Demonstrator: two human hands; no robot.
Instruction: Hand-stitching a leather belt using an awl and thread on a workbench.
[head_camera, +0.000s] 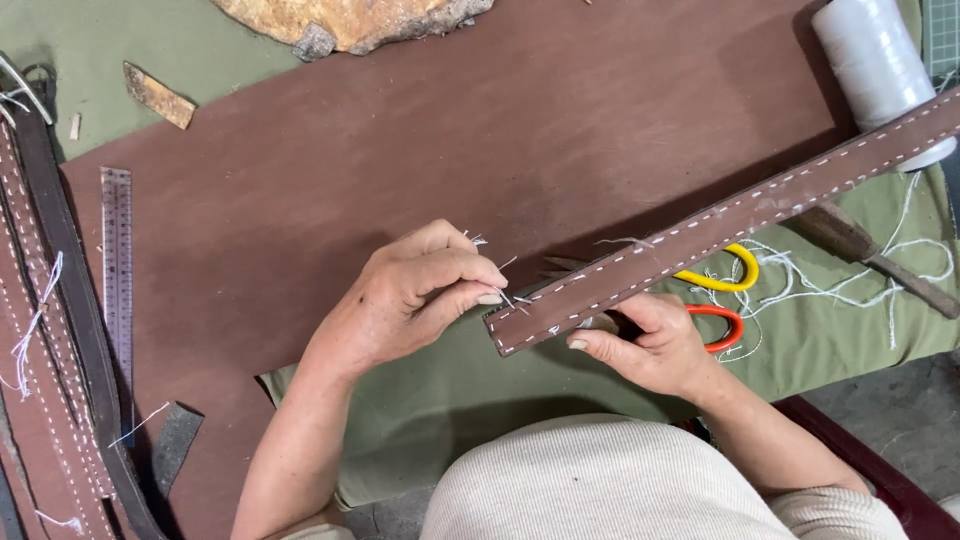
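Left hand: the fingers are closed to a pinch, thumb against forefinger, and a white thread end is held at the near end of the strap.
Right hand: it is placed under the strap, just behind its near end; the thumb is laid along the lower edge and the fingers are curled beneath, so the strap is supported and gripped from below.
Leather strap: brown, edged with white stitching, it is held clear of the bench and runs diagonally from the hands up to the right edge of the view.
Scissors: one yellow and one orange handle are seen lying on the green cloth, partly hidden under the strap and touching the right hand.
Leather sheet: a large brown piece is spread over the bench behind the hands.
Steel ruler: laid on the sheet's left margin.
Thread spool: white, stood at the upper right, behind the strap.
Finished straps: stitched lengths are stacked at the far left.
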